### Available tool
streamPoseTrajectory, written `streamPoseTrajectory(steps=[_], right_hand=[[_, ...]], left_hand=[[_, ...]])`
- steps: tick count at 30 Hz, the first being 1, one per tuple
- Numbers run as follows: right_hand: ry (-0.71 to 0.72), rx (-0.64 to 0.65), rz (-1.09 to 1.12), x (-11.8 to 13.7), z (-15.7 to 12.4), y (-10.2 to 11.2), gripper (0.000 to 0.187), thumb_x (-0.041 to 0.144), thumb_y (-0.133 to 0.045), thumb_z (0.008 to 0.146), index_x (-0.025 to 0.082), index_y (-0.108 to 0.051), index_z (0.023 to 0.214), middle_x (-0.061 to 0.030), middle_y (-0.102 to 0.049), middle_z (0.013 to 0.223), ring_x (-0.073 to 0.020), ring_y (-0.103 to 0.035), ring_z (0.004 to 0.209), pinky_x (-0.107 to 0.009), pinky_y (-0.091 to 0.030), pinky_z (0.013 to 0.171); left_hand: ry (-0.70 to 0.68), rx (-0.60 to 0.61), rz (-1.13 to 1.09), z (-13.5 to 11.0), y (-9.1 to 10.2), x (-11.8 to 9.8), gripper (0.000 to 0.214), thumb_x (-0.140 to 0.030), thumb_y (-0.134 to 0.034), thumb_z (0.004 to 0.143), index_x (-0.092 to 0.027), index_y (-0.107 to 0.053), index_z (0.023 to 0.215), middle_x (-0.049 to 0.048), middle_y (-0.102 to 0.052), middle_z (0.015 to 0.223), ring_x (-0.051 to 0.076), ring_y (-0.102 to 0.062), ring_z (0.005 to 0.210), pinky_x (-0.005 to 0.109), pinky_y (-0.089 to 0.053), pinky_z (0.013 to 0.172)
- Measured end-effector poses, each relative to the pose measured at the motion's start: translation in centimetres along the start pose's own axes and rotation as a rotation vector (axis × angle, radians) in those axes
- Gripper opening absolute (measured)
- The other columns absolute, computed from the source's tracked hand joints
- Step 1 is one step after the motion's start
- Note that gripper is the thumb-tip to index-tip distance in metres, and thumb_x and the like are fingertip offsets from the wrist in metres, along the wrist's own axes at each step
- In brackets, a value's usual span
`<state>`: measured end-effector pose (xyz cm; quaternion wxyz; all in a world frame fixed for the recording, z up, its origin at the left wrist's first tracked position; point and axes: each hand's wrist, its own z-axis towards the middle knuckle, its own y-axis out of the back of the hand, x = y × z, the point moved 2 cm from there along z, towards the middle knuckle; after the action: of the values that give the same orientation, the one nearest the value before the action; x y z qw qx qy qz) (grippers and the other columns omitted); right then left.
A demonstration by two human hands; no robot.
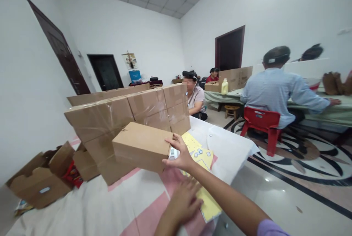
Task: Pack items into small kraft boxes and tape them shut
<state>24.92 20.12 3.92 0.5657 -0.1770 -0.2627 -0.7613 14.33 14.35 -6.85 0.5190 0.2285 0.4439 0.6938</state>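
Note:
A closed brown cardboard box (pixel 143 144) lies in front of a stack of similar boxes on the table. My right hand (pixel 180 151) is closed on its right end, fingers on the top edge and thumb lower down. A small white item (pixel 172 152) shows behind that hand; its kind is unclear. Nearer to me, my left hand (pixel 184 199) is low over the table beside a yellow sheet (pixel 210 203), slightly blurred, its fingers apart and apparently holding nothing. Another yellow sheet (pixel 202 157) with small white-and-blue labels (pixel 198 152) lies beyond my right wrist.
Taped boxes (pixel 148 107) form a wall across the table. Open cartons (pixel 41 181) stand at the left. White-and-pink cloth (pixel 115 206) covers the table. One person (pixel 195 100) sits past the boxes; another, in a blue shirt (pixel 271 93), sits on a red chair (pixel 261 118) at the right.

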Motion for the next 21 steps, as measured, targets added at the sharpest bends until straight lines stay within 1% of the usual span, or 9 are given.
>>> streamPoseTrajectory(steps=[3, 5, 7, 10, 12, 14, 16, 18, 21], right_hand=[[0.082, -0.006, -0.024, 1.3, 0.1, 1.1, 0.080, 0.044, -0.090, 0.063, 0.026, -0.064, 0.136, -0.0138, -0.038, 0.148, -0.0316, -0.051, 0.134, -0.047, -0.040, 0.116], [0.086, -0.009, -0.116, 1.9, -0.3, 3.5, 0.080, 0.043, -0.089, 0.063, 0.024, -0.064, 0.137, -0.0148, -0.038, 0.148, -0.0333, -0.050, 0.135, -0.048, -0.040, 0.116], [0.044, -0.032, -0.238, 2.0, -1.3, 7.2, 0.078, 0.043, -0.088, 0.065, 0.024, -0.064, 0.136, -0.0156, -0.039, 0.148, -0.0356, -0.049, 0.134, -0.051, -0.040, 0.116], [-0.082, -0.129, -0.454, 1.0, -3.9, 14.7, 0.066, 0.043, -0.083, 0.070, 0.022, -0.068, 0.131, -0.0175, -0.043, 0.146, -0.0372, -0.050, 0.132, -0.050, -0.042, 0.113], [-0.174, -0.267, -0.610, -0.6, -6.2, 20.4, 0.061, 0.044, -0.079, 0.075, 0.020, -0.067, 0.131, -0.0189, -0.046, 0.142, -0.0367, -0.049, 0.133, -0.048, -0.043, 0.113], [-0.221, -0.415, -0.748, -2.9, -8.4, 25.6, 0.064, 0.049, -0.078, 0.074, 0.019, -0.067, 0.130, -0.0182, -0.047, 0.139, -0.0363, -0.051, 0.130, -0.051, -0.043, 0.112], [-0.289, -0.472, -0.850, -6.0, -10.1, 29.5, 0.067, 0.054, -0.077, 0.072, 0.018, -0.069, 0.128, -0.0183, -0.045, 0.139, -0.0358, -0.054, 0.125, -0.052, -0.043, 0.112], [-0.368, -0.441, -0.893, -9.5, -10.6, 31.7, 0.069, 0.056, -0.075, 0.072, 0.018, -0.068, 0.129, -0.0182, -0.044, 0.138, -0.0353, -0.055, 0.124, -0.050, -0.046, 0.109], [-0.454, -0.388, -0.888, -14.7, -7.8, 32.1, 0.072, 0.053, -0.075, 0.072, 0.018, -0.065, 0.135, -0.0191, -0.042, 0.140, -0.0346, -0.051, 0.129, -0.046, -0.047, 0.107]], left_hand=[[0.013, 0.245, -0.088, 0.4, -1.8, -1.4, 0.057, -0.059, -0.053, 0.093, -0.041, -0.047, 0.147, -0.0010, -0.051, 0.153, 0.027, -0.047, 0.141, 0.049, -0.041, 0.116], [0.062, 0.358, -0.131, 0.2, -2.1, -1.4, 0.060, -0.060, -0.050, 0.094, -0.043, -0.040, 0.150, -0.0025, -0.040, 0.161, 0.028, -0.037, 0.148, 0.054, -0.034, 0.121], [0.126, 0.427, -0.160, 0.1, -2.1, -0.9, 0.061, -0.060, -0.048, 0.095, -0.045, -0.035, 0.152, -0.0039, -0.031, 0.164, 0.028, -0.028, 0.153, 0.056, -0.028, 0.124], [0.224, 0.477, -0.173, 0.0, -1.8, -0.4, 0.060, -0.057, -0.045, 0.097, -0.042, -0.033, 0.154, -0.0022, -0.024, 0.167, 0.029, -0.020, 0.155, 0.061, -0.020, 0.126], [0.271, 0.500, -0.177, 0.0, -1.6, -0.2, 0.061, -0.055, -0.043, 0.098, -0.039, -0.032, 0.155, -0.0008, -0.020, 0.167, 0.030, -0.016, 0.156, 0.062, -0.018, 0.126], [0.297, 0.523, -0.185, 0.1, -1.5, -0.2, 0.062, -0.056, -0.042, 0.098, -0.039, -0.028, 0.157, -0.0015, -0.017, 0.168, 0.030, -0.012, 0.156, 0.062, -0.016, 0.126], [0.314, 0.545, -0.194, 0.1, -1.5, -0.2, 0.064, -0.059, -0.042, 0.097, -0.041, -0.025, 0.157, -0.0037, -0.014, 0.168, 0.030, -0.010, 0.157, 0.062, -0.015, 0.127], [0.330, 0.568, -0.206, 0.2, -1.6, -0.2, 0.065, -0.062, -0.041, 0.097, -0.043, -0.024, 0.157, -0.0054, -0.012, 0.168, 0.029, -0.009, 0.157, 0.061, -0.013, 0.127], [0.342, 0.589, -0.226, 0.4, -1.8, -0.2, 0.065, -0.063, -0.040, 0.097, -0.046, -0.020, 0.157, -0.0078, -0.009, 0.169, 0.028, -0.005, 0.157, 0.062, -0.009, 0.128]])
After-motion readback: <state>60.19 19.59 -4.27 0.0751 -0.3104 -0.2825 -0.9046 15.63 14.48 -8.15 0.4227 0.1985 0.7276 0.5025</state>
